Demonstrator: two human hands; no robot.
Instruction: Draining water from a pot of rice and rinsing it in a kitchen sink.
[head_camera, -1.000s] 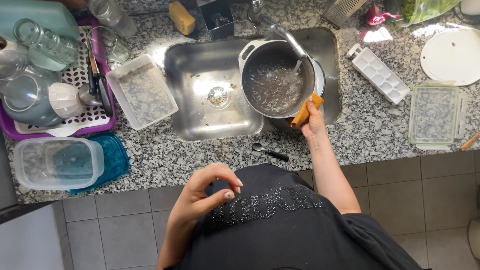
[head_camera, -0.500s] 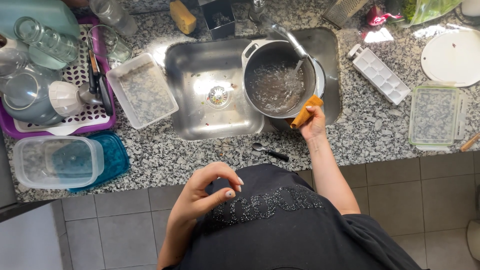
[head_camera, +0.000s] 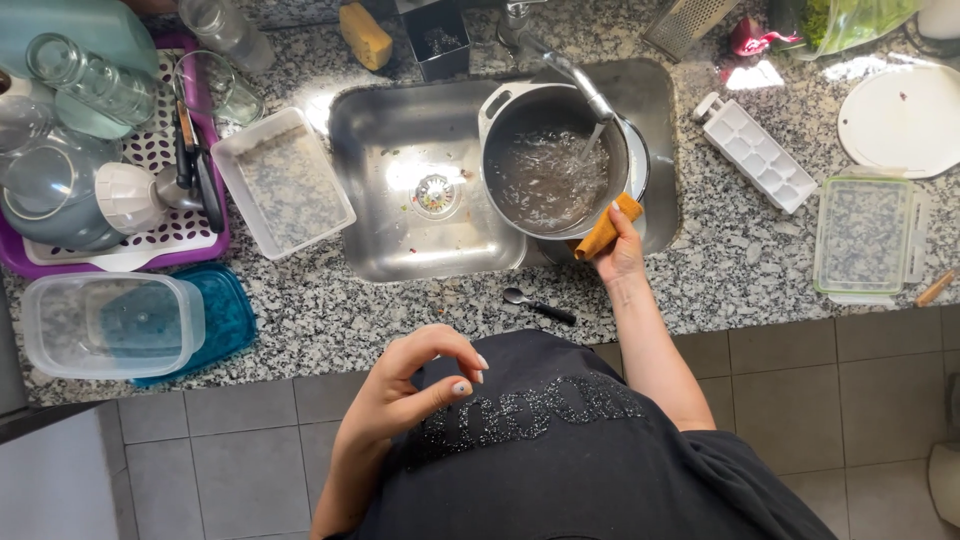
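granite counter (head_camera: 700, 270) | spoon (head_camera: 538, 305) | ice tray (head_camera: 757, 153) | clear containers (head_camera: 110, 325)

You stand before the speckled granite counter (head_camera: 330, 310). In its middle is the rectangular steel sink (head_camera: 400, 220), and the round grey metal pot (head_camera: 550, 165) sits in the right part of it, under the curved metal tap (head_camera: 575, 75). Your right hand (head_camera: 622, 250) holds the orange folded sponge (head_camera: 605, 228) at the near rim of the pot. Your left hand (head_camera: 410, 385) is in front of your chest, apart from the counter. The small dark-handled spoon (head_camera: 535, 305) lies on the counter in front of the sink. The white rectangular tray (head_camera: 285, 185) lies just left of the sink, and the white plastic ice-cube tray (head_camera: 755, 150) lies to the right.
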